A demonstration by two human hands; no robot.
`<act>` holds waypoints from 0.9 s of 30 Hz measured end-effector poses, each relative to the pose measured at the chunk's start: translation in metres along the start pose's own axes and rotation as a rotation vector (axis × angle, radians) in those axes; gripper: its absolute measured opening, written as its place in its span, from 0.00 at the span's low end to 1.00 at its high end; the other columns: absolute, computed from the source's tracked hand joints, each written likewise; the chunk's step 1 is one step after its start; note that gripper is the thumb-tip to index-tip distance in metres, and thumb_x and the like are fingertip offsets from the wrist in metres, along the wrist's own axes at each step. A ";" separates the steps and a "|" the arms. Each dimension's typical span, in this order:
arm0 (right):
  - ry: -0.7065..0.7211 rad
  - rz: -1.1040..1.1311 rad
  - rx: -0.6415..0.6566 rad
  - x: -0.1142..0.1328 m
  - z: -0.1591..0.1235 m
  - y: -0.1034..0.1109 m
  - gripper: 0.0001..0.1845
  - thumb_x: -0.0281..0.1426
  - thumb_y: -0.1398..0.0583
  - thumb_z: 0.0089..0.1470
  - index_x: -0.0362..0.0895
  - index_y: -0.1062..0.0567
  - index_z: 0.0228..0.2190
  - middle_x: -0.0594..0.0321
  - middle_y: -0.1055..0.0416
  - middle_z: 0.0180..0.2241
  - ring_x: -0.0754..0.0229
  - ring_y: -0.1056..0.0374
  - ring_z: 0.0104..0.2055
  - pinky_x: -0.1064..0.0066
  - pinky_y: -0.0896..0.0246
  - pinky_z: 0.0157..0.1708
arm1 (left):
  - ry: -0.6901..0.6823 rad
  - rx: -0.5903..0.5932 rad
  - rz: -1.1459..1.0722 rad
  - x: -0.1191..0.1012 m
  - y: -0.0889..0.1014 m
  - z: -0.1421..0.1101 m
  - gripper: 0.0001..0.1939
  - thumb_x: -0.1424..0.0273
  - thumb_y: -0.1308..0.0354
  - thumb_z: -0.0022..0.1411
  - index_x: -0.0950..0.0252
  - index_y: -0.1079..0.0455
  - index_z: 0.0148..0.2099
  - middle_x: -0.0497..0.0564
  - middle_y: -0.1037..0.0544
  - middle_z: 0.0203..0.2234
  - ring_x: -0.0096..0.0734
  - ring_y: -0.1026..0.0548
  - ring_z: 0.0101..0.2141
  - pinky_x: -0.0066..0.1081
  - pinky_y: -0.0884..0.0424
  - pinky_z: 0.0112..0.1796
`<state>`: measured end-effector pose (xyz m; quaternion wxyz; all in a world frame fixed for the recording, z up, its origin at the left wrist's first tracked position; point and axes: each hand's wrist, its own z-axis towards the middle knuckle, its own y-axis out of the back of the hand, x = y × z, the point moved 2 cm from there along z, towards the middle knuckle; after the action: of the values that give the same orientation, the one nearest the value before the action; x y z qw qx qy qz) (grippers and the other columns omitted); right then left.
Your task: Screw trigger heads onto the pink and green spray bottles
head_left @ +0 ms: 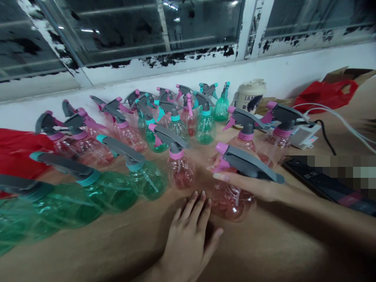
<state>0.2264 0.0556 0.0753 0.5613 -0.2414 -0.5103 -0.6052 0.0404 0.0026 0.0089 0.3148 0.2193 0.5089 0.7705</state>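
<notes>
My right hand (258, 187) is wrapped round the neck of a pink spray bottle (233, 201) with a grey and pink trigger head. The bottle stands upright at the table's right, its neck partly covered by my thumb and fingers. Flat on the tabletop lies my left hand (188, 239), fingers stretched out, holding nothing, just left of that bottle. Beyond my left fingertips stands another pink spray bottle (181, 171). A green spray bottle (149, 182) is beside it, at the near end of a row of green ones running left.
Several more pink and green spray bottles crowd the wall side of the wooden table (123, 250). A paper cup (249, 94), a white charger (304, 135) with cables, a phone (311, 178) and red bags (326, 94) take up the right and far edges.
</notes>
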 end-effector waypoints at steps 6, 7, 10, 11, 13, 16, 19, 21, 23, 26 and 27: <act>-0.031 0.090 -0.027 0.007 -0.001 -0.003 0.13 0.40 0.40 0.51 0.47 0.25 0.37 0.66 0.29 0.24 0.62 0.32 0.25 0.70 0.34 0.28 | 0.011 0.006 0.004 -0.001 -0.001 0.000 0.23 0.61 0.52 0.65 0.67 0.38 0.58 0.55 0.34 0.56 0.42 0.36 0.54 0.41 0.33 0.46; -0.027 0.078 -0.043 0.009 -0.001 -0.003 0.13 0.40 0.39 0.51 0.47 0.26 0.38 0.66 0.30 0.24 0.63 0.33 0.24 0.71 0.34 0.26 | 0.012 0.007 0.001 -0.001 0.000 0.000 0.23 0.61 0.52 0.65 0.67 0.38 0.58 0.55 0.34 0.56 0.43 0.36 0.54 0.41 0.33 0.46; -0.013 0.038 -0.057 0.009 -0.001 -0.002 0.12 0.39 0.40 0.51 0.45 0.26 0.36 0.66 0.30 0.23 0.64 0.34 0.23 0.72 0.35 0.24 | 0.013 0.011 -0.006 -0.001 0.000 0.000 0.22 0.61 0.51 0.65 0.67 0.37 0.57 0.55 0.34 0.56 0.43 0.36 0.54 0.42 0.34 0.47; -0.008 0.028 -0.053 0.009 -0.001 -0.002 0.11 0.39 0.40 0.51 0.45 0.26 0.35 0.66 0.31 0.23 0.64 0.34 0.24 0.72 0.35 0.24 | 0.013 0.009 -0.007 -0.001 0.001 0.000 0.22 0.62 0.52 0.65 0.67 0.37 0.57 0.55 0.34 0.56 0.43 0.36 0.54 0.42 0.34 0.47; 0.000 0.016 -0.055 0.006 -0.002 -0.002 0.10 0.38 0.40 0.52 0.45 0.26 0.32 0.66 0.31 0.23 0.63 0.33 0.26 0.72 0.35 0.26 | 0.010 0.003 -0.004 -0.001 0.001 0.000 0.22 0.62 0.52 0.65 0.67 0.37 0.57 0.56 0.34 0.56 0.43 0.36 0.54 0.42 0.34 0.47; 0.004 0.018 -0.097 0.000 -0.005 -0.001 0.07 0.37 0.39 0.52 0.46 0.26 0.30 0.66 0.30 0.24 0.63 0.32 0.27 0.71 0.34 0.28 | 0.006 0.007 -0.002 -0.001 0.000 0.000 0.22 0.62 0.51 0.65 0.67 0.37 0.57 0.56 0.34 0.56 0.43 0.35 0.54 0.41 0.34 0.47; 0.000 0.087 -0.087 -0.003 -0.006 -0.002 0.07 0.35 0.40 0.53 0.47 0.26 0.35 0.63 0.26 0.32 0.60 0.29 0.35 0.69 0.32 0.36 | 0.007 0.013 0.001 -0.001 0.000 0.000 0.23 0.61 0.51 0.65 0.67 0.37 0.57 0.55 0.35 0.56 0.43 0.35 0.54 0.41 0.34 0.47; 0.011 0.132 -0.027 -0.003 -0.005 -0.002 0.09 0.35 0.42 0.56 0.48 0.27 0.39 0.62 0.26 0.37 0.59 0.29 0.41 0.67 0.34 0.43 | 0.009 0.014 0.000 0.000 0.000 0.000 0.23 0.61 0.51 0.65 0.67 0.37 0.57 0.55 0.35 0.57 0.43 0.35 0.54 0.41 0.34 0.47; 0.037 0.118 0.013 -0.002 -0.004 -0.001 0.09 0.35 0.43 0.56 0.48 0.27 0.39 0.62 0.26 0.38 0.59 0.29 0.41 0.66 0.35 0.44 | 0.011 0.020 -0.005 0.000 -0.001 0.000 0.23 0.61 0.51 0.65 0.67 0.37 0.57 0.55 0.35 0.57 0.43 0.36 0.54 0.42 0.34 0.47; 0.076 0.029 0.002 0.002 -0.002 0.004 0.07 0.35 0.42 0.55 0.45 0.28 0.34 0.63 0.28 0.33 0.60 0.31 0.37 0.68 0.35 0.38 | 0.011 0.033 -0.009 0.000 -0.001 -0.001 0.23 0.61 0.51 0.65 0.67 0.37 0.58 0.55 0.35 0.57 0.43 0.36 0.55 0.42 0.34 0.47; 0.081 0.003 -0.003 0.003 -0.002 0.006 0.07 0.35 0.43 0.55 0.45 0.28 0.32 0.63 0.29 0.31 0.61 0.32 0.35 0.69 0.36 0.36 | 0.010 0.036 -0.008 0.000 -0.001 -0.001 0.23 0.61 0.51 0.65 0.67 0.37 0.58 0.55 0.35 0.57 0.42 0.36 0.55 0.41 0.33 0.47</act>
<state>0.2314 0.0538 0.0789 0.5821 -0.2183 -0.4860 -0.6143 0.0405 0.0023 0.0074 0.3114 0.2189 0.5252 0.7611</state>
